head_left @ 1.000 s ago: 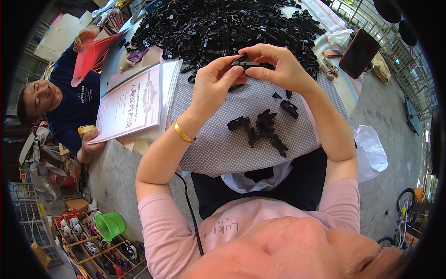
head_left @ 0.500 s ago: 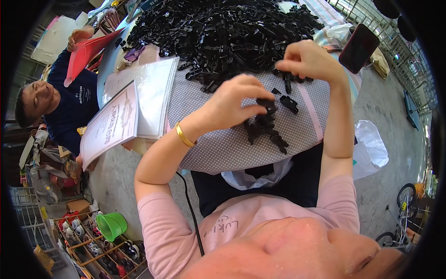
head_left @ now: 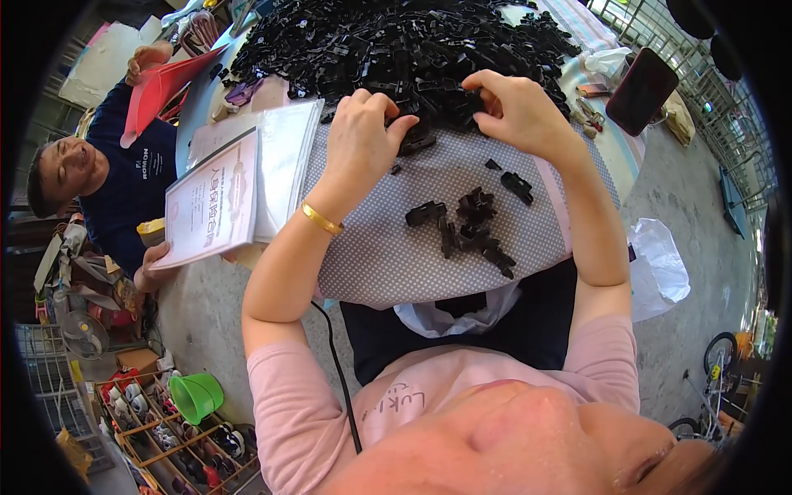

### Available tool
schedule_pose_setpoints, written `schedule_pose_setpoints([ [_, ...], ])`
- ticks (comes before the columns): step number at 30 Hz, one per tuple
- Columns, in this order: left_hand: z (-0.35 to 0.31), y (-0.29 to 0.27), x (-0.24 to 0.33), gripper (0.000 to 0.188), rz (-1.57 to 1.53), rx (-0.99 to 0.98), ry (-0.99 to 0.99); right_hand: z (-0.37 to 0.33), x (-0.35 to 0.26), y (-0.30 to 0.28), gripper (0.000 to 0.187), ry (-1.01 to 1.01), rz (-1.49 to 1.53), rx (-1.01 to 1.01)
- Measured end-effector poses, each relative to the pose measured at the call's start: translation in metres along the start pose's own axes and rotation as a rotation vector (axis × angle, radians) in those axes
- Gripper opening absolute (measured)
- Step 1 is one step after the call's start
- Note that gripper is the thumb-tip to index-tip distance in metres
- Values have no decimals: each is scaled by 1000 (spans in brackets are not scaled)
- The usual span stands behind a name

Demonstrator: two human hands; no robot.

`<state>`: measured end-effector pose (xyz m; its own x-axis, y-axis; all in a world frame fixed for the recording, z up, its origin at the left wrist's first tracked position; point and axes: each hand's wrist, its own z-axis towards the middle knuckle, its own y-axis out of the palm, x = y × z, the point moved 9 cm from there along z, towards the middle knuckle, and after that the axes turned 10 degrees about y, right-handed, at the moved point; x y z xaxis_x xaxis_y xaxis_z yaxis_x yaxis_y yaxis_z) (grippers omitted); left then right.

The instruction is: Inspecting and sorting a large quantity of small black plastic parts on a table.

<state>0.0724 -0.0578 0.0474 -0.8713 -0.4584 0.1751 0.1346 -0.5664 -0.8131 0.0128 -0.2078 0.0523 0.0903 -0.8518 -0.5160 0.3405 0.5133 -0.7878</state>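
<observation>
A large heap of black plastic clip-like parts [head_left: 388, 54] covers the far part of the table. My left hand [head_left: 359, 128] is at the heap's near edge, thumb stretched away from its bent fingers, with black parts beside the thumb tip. My right hand [head_left: 520, 111] has its thumb and forefinger around a black plastic part [head_left: 469, 107] at the heap's front. Closer to me, a small group of loose black parts [head_left: 476, 206] lies on the dotted cloth [head_left: 363, 256]. Another single part [head_left: 517, 187] rests just right of that group.
Clear plastic sleeves [head_left: 285, 177] lie at the table's left. There a person in a dark shirt [head_left: 132, 186] holds a printed sheet [head_left: 214, 194] and a red folder [head_left: 161, 91]. A phone [head_left: 642, 91] stands at the right. A white bag [head_left: 462, 318] is at my lap.
My left hand has left the small group of parts and gone up and left to the heap. My right hand has shifted slightly left. The other person's sheet has tilted.
</observation>
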Motion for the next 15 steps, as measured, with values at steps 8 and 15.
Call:
schedule_pose_setpoints([
  [8, -1, 18, 2, 20, 111, -43, 22, 0, 0, 19, 31, 110, 261, -122],
  [15, -3, 28, -10, 14, -906, 75, -261, -1, -17, 20, 28, 24, 409, 76],
])
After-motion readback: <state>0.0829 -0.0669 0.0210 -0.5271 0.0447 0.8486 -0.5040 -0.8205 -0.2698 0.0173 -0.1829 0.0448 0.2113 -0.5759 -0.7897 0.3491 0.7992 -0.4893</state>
